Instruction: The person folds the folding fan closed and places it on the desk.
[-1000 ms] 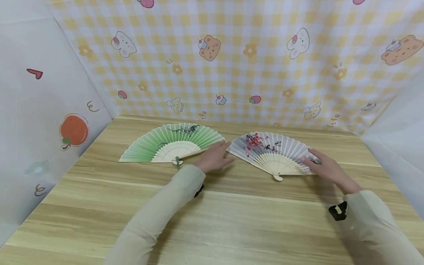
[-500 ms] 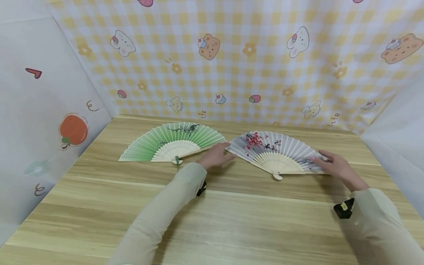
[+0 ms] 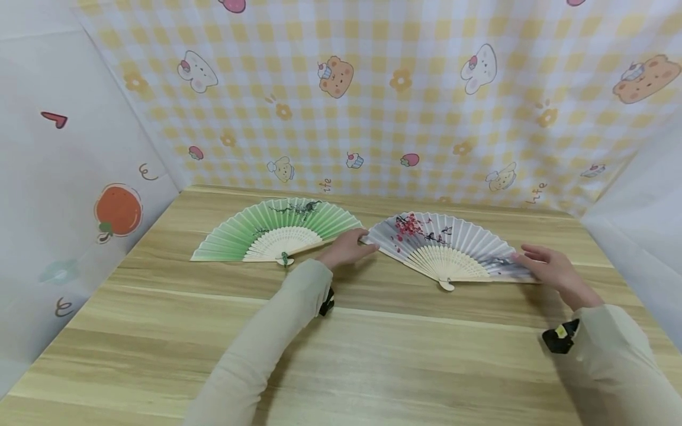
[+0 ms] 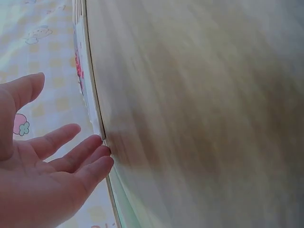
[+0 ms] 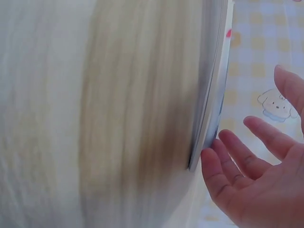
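Observation:
Two folding fans lie spread on the wooden table. The green fan (image 3: pixel 234 241) with a dark branch print is on the left, the grey fan (image 3: pixel 383 235) with red blossoms on the right, their near corners close together. My left hand (image 3: pixel 347 248) is at the gap between them, fingertips at the grey fan's left corner, as the left wrist view also shows, thumb held apart. At the grey fan's right end is my right hand (image 3: pixel 554 269), fingers extended and fingertips right at the outer rib (image 5: pixel 209 102) in the right wrist view. Neither hand grips anything.
The wooden table (image 3: pixel 405 361) runs back to a yellow checked cloth (image 3: pixel 373 118) with cartoon prints. White printed cloth (image 3: pixel 69 195) hangs along the left side, and plain white cloth (image 3: pixel 639 195) stands at the right. A green tassel (image 3: pixel 285 258) hangs at the green fan's pivot.
My right hand has moved right along the grey fan, whose right side now shows spread further out. My left hand has stayed near the grey fan's left corner, shifting only slightly.

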